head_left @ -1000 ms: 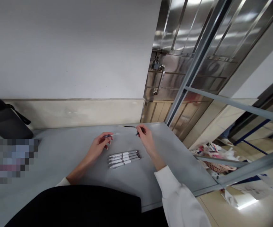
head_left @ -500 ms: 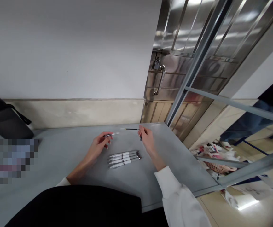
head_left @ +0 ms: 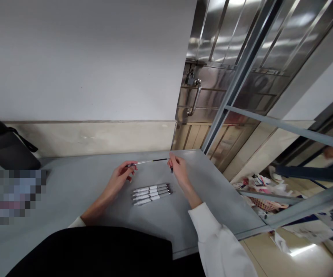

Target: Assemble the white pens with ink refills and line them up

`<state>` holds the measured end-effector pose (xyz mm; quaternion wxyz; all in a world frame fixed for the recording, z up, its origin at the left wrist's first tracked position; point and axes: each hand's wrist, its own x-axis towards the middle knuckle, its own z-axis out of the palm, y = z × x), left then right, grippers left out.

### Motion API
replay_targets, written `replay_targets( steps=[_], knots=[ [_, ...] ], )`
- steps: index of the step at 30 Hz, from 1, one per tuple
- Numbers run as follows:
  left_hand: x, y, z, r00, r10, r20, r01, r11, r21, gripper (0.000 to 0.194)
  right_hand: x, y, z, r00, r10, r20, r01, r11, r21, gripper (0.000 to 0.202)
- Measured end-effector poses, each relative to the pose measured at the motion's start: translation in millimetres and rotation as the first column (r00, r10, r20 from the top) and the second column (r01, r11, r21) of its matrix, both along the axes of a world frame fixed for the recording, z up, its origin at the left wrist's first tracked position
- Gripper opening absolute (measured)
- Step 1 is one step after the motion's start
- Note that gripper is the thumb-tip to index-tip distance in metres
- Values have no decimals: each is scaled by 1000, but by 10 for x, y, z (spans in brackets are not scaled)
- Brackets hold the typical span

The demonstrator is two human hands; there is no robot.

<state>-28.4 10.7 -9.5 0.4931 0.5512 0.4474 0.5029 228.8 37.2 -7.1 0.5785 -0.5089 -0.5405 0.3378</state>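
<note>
My left hand (head_left: 121, 174) pinches a slim clear pen barrel (head_left: 141, 163) above the grey table. Opposite it, my right hand (head_left: 180, 170) is closed on the dark end of a pen refill (head_left: 160, 159). The refill's pale end lines up with the barrel's open end; whether it is inside or just touching is too fine to tell. A small dark piece (head_left: 171, 170) pokes out under the right fingers, its kind unclear. Below the hands, several white pens (head_left: 151, 194) with dark tips lie side by side.
The grey table (head_left: 77, 173) runs along the wall. A dark grey bag (head_left: 10, 148) and a blurred-out patch (head_left: 13, 196) are at the left. On the right stands a metal frame (head_left: 250, 196), with a basket (head_left: 266, 204) and clutter beyond it.
My right hand has moved slightly left and tilted the refill, bringing its pale end to the barrel. The left hand stays nearly still. Beyond the frame, the dark-clothed person has shifted.
</note>
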Motion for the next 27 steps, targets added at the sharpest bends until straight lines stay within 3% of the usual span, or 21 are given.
replay_targets(
  steps=[27],
  knots=[
    [4,4,-5,1000,-16,-20,16,1000,10,46,5,-38,14,999,4,35,-4,1000,-9,68]
  ],
)
